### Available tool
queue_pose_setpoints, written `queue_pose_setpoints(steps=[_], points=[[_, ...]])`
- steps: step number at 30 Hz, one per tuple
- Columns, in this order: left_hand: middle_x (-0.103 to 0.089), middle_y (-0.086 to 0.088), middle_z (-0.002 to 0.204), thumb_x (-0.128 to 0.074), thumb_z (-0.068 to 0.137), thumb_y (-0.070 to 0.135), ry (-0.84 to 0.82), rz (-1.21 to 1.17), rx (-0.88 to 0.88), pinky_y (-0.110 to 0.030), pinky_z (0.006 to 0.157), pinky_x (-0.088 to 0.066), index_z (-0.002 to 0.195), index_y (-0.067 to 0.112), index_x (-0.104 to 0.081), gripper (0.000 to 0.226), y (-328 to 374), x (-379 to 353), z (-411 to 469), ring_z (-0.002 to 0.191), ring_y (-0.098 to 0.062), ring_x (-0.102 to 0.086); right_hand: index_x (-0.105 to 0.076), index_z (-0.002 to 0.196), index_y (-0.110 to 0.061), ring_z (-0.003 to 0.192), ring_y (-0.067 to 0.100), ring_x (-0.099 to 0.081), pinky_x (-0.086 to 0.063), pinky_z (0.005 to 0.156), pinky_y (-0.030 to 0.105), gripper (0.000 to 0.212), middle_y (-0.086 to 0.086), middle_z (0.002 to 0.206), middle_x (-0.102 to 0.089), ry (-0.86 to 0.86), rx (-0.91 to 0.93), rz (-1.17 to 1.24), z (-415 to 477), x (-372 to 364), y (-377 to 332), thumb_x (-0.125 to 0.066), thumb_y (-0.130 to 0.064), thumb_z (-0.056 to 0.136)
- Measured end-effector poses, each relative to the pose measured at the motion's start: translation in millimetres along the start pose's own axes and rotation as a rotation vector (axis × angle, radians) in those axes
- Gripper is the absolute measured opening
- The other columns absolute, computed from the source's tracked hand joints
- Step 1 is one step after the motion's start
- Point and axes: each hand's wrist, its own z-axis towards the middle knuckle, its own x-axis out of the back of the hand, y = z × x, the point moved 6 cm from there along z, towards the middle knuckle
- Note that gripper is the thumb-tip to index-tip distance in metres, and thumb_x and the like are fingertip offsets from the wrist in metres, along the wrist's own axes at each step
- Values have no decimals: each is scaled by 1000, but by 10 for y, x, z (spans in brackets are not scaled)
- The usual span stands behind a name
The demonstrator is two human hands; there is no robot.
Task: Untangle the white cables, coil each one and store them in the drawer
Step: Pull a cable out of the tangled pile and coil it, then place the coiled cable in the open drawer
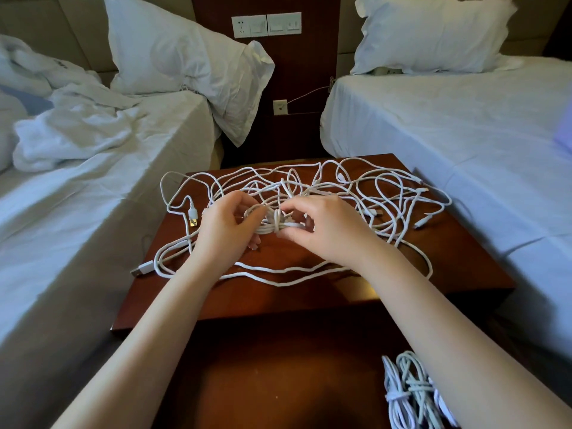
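A tangle of white cables (365, 193) spreads over the top of a dark wooden nightstand (309, 292). Above its middle I hold a small coiled cable bundle (274, 222) between both hands. My left hand (229, 226) grips the bundle's left side with curled fingers. My right hand (328, 226) pinches a strand wrapped round the bundle's right side. USB plugs (193, 216) lie at the left edge of the tangle. An open drawer (278, 382) below the tabletop holds several coiled cables (408, 394) at its right side, partly hidden by my right forearm.
Two beds with white sheets flank the nightstand, the left bed (77, 196) with a rumpled duvet, the right bed (464, 134) smooth. Pillows (173, 57) lean at each headboard. Wall sockets and switches (266, 24) sit on the dark panel behind.
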Motion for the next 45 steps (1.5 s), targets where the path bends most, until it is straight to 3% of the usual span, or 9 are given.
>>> queue_pose_setpoints(steps=[6,9,12,16,21,29,36,40,45], points=[[-68,4,69,-64,90,10,51,-275,32,-21,52,-54,95,12,-69,8,-122,-44,-270,53,-13,-63,-63,121,-24,82,5,-54,-45,70,23,38,-12,100,-62,-18,19,-28,-227,-34,-40,-66,-42,88],[-71,4,70,-64,89,10,70,-317,31,-20,54,-55,97,13,-71,11,-125,-62,-334,56,-11,-64,-62,126,-21,95,6,-56,-48,77,27,40,-10,106,-63,-39,21,41,-320,-43,-21,-52,-45,95],[-72,0,73,-65,88,8,61,-306,13,-22,55,-55,97,12,-72,12,-147,-55,-377,55,-12,-63,-60,129,-18,110,9,-56,-48,90,29,37,-6,118,-64,-51,-5,86,-446,-69,97,-42,-30,100],[-72,-2,73,-63,88,7,-87,-273,-11,-26,56,-55,93,15,-73,13,-176,-137,-445,54,-16,-63,-64,123,-19,102,9,-53,-48,91,35,38,-9,106,-64,-135,-38,35,-573,-99,276,-52,-6,89],[-72,-2,77,-61,90,9,-306,-243,3,-25,58,-56,98,13,-72,14,-121,-332,-566,59,-19,-65,-71,112,-23,102,10,-52,-46,93,34,42,-13,105,-65,-198,-6,68,-734,-76,311,-48,-15,78],[-72,-1,84,-63,89,14,-712,-86,-58,-26,61,-57,99,17,-71,14,136,-719,-873,61,-17,-68,-72,107,-20,99,10,-57,-52,86,41,26,-11,98,-64,-83,-55,75,-844,-5,518,-58,-11,87],[-69,1,75,-65,88,16,-826,11,-38,-23,56,-56,91,15,-58,8,84,-1024,-1098,59,-11,-68,-72,109,-17,99,16,-52,-50,80,38,25,-2,96,-61,-51,-17,9,-865,-53,472,-60,-11,87],[-69,0,76,-67,88,16,-829,86,-168,-20,58,-55,90,11,-67,5,25,-1236,-1232,59,-7,-66,-73,107,-16,99,18,-53,-50,81,40,25,-1,96,-61,-50,-11,-7,-858,-79,475,-61,-13,86],[-63,13,82,-71,85,15,-753,87,-247,-14,65,-52,97,11,-76,14,-93,-1446,-1314,65,-4,-65,-73,108,-17,97,19,-52,-50,81,40,25,-2,95,-60,-41,-8,-28,-863,-90,461,-61,-15,86]])
